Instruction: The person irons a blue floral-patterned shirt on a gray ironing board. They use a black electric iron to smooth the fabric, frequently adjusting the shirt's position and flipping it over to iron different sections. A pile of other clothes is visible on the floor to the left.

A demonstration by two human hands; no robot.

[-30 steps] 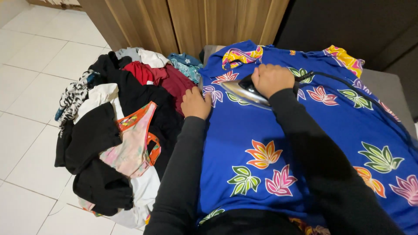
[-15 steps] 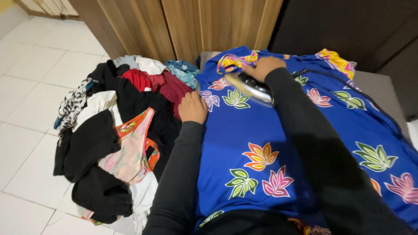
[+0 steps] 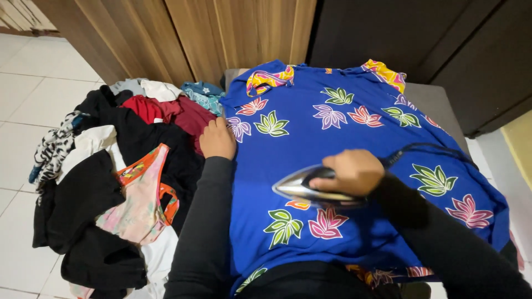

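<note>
A blue garment (image 3: 310, 138) printed with coloured flowers lies spread over a grey padded board (image 3: 432, 99). My right hand (image 3: 349, 171) grips the handle of a silver clothes iron (image 3: 296, 188), whose tip points left across the middle of the garment. Its dark cord (image 3: 421, 148) trails off to the right over the cloth. My left hand (image 3: 217, 138) rests flat on the garment's left edge, fingers together, holding the cloth down. Both arms wear dark long sleeves.
A heap of clothes (image 3: 111, 177) lies left of the board on the white tiled floor (image 3: 22, 99): black, red, white, striped and pink-orange pieces. Wooden cabinet doors (image 3: 221, 33) and dark panels (image 3: 421, 39) stand behind the board.
My right hand has drawn the iron from the garment's upper part near the collar down toward me to its middle. My left hand stays at the left edge.
</note>
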